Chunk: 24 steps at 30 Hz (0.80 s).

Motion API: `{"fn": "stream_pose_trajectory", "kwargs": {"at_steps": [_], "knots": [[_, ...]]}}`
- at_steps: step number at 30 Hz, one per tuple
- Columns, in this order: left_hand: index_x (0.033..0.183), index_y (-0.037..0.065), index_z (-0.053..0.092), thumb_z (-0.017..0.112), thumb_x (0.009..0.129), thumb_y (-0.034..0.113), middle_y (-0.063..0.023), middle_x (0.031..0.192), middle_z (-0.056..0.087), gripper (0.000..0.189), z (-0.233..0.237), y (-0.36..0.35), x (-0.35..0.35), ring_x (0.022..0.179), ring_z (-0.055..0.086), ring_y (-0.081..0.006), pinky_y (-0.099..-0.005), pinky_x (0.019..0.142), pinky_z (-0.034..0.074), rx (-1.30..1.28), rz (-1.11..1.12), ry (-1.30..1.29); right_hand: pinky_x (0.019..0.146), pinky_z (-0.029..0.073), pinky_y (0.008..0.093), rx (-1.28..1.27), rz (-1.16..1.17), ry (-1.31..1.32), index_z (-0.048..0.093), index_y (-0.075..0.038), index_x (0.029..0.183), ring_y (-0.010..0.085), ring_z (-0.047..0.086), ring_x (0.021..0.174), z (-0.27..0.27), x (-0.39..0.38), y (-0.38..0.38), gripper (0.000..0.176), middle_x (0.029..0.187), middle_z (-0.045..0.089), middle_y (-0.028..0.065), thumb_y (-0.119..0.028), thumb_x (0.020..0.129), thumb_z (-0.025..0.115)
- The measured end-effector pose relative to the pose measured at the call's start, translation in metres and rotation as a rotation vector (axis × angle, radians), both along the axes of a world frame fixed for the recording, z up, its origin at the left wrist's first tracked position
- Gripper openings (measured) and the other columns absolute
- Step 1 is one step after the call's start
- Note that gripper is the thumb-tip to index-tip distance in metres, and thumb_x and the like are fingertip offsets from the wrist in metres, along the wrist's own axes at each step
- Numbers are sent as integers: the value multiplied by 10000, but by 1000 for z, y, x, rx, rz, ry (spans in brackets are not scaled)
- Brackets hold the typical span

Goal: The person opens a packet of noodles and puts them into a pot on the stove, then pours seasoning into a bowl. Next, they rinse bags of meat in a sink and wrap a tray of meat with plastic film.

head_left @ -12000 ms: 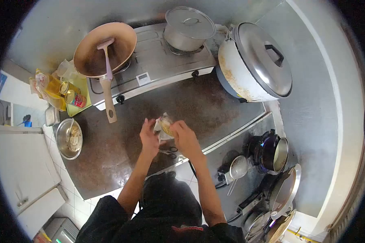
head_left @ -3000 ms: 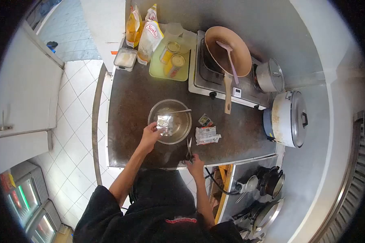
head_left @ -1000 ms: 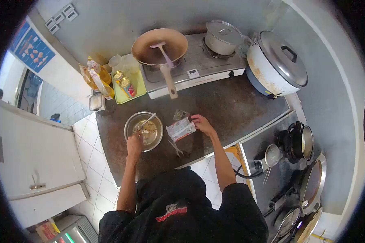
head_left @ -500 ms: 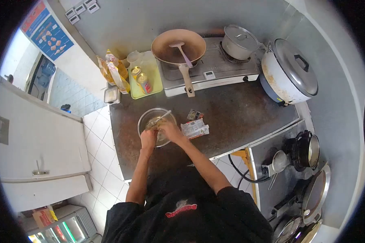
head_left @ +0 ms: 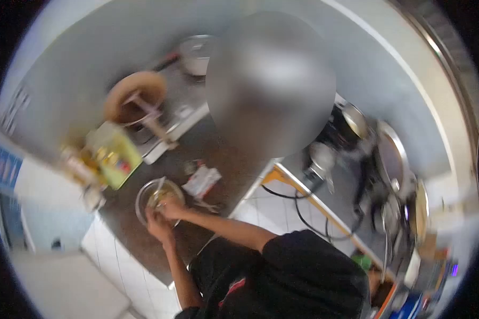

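Note:
A metal mixing bowl (head_left: 139,199) stands on the dark counter, with a pale utensil handle (head_left: 160,184) leaning on its far rim. Yellowish food shows inside, too blurred to name. My right hand (head_left: 171,207) is over the bowl, fingers bent down and drawn together. Beside it, at the near rim, my left hand (head_left: 157,224) has its fingers closed too. Whatever sits in the fingers of either hand is hidden. Right of the bowl lies a torn white-and-red packet (head_left: 202,182), with a small dark packet (head_left: 189,168) behind it.
Behind are a frying pan (head_left: 125,114) with a spatula on the stove, a lidded pot (head_left: 195,57), and a yellow-green tray (head_left: 127,179) holding cans beside bottles (head_left: 75,162). Pans (head_left: 393,154) stand at right. A round blurred patch covers the upper middle.
My view has swung to the right and tilted, so the bowl and stove now appear further left and the picture is smeared. Both hands stay at the bowl.

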<state>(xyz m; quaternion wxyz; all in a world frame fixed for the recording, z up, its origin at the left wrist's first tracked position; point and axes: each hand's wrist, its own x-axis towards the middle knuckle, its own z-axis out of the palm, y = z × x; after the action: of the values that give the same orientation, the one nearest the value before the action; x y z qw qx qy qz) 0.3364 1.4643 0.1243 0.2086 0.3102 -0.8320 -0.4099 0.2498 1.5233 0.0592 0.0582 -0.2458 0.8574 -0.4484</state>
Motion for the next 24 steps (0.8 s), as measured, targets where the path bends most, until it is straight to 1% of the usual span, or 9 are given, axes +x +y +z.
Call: {"fn": "stream_pose_trajectory", "kwargs": {"at_steps": [2, 9, 10, 13, 15, 17, 18, 20, 24], "knots": [[1516, 92, 360, 643, 881, 52, -214, 1148, 699, 697, -29, -6, 8, 981, 704, -341, -426, 788, 558, -326, -91, -33, 720, 494, 478, -93, 40, -529, 699, -5, 912, 348, 676, 796, -56, -5, -22, 226, 841, 693, 211, -209, 908, 602], [1392, -7, 484, 591, 933, 45, -185, 1172, 682, 474, -36, 7, 38, 1026, 680, -339, -397, 824, 556, -173, -100, 222, 754, 519, 440, -100, -179, -152, 721, -31, 885, 382, 671, 841, 22, 11, 23, 115, 861, 687, 193, -118, 833, 667], [1279, -17, 580, 600, 924, 33, -169, 1132, 689, 359, -36, 12, 39, 984, 682, -309, -374, 793, 553, -136, -6, 226, 744, 535, 426, -15, -141, -263, 738, -57, 972, 362, 690, 835, 21, 10, 28, 162, 894, 708, 173, -142, 845, 685], [1154, 0, 649, 616, 904, 18, -173, 1081, 689, 253, -35, 22, 31, 926, 681, -298, -355, 760, 545, -302, -37, 262, 608, 532, 297, -430, -273, -614, 735, -31, 1005, 97, 666, 720, 10, -10, 53, 227, 822, 716, 39, -214, 872, 752], [1091, 19, 665, 636, 884, 23, -185, 1055, 684, 209, -30, 41, 18, 892, 675, -320, -373, 769, 541, -203, -120, 189, 628, 511, 254, -553, -477, -845, 724, -47, 1018, 95, 637, 765, 26, -27, 94, 191, 882, 706, 1, -193, 894, 732], [1052, 44, 668, 668, 854, 37, -184, 1038, 683, 198, -13, 66, -12, 890, 663, -344, -410, 802, 532, -202, -267, 156, 657, 517, 288, -494, -653, -290, 724, -34, 1004, 119, 637, 774, -13, -49, 146, 150, 875, 706, 26, -154, 916, 705], [1044, 59, 664, 690, 833, 48, -177, 1035, 684, 213, -2, 79, -33, 905, 656, -357, -438, 830, 526, -250, -377, 154, 656, 522, 288, -665, -773, -279, 722, -31, 988, 128, 641, 778, -33, -68, 170, 137, 866, 702, 33, -140, 906, 717], [1088, 60, 660, 710, 812, 67, -167, 1189, 643, 280, -9, 103, -75, 1088, 594, -398, -494, 948, 477, -299, -514, 66, 668, 521, 277, -498, -870, -271, 710, -35, 997, 113, 643, 784, -38, -97, 217, 145, 879, 699, 29, -139, 897, 732], [1161, 135, 679, 715, 787, 62, -80, 1460, 472, 383, -21, 150, -144, 1355, 382, -461, -618, 1057, 377, -429, -589, -276, 616, 519, 263, -701, -697, -696, 714, -52, 979, 91, 633, 741, -43, -126, 250, 135, 845, 699, 13, -140, 884, 749]]}}
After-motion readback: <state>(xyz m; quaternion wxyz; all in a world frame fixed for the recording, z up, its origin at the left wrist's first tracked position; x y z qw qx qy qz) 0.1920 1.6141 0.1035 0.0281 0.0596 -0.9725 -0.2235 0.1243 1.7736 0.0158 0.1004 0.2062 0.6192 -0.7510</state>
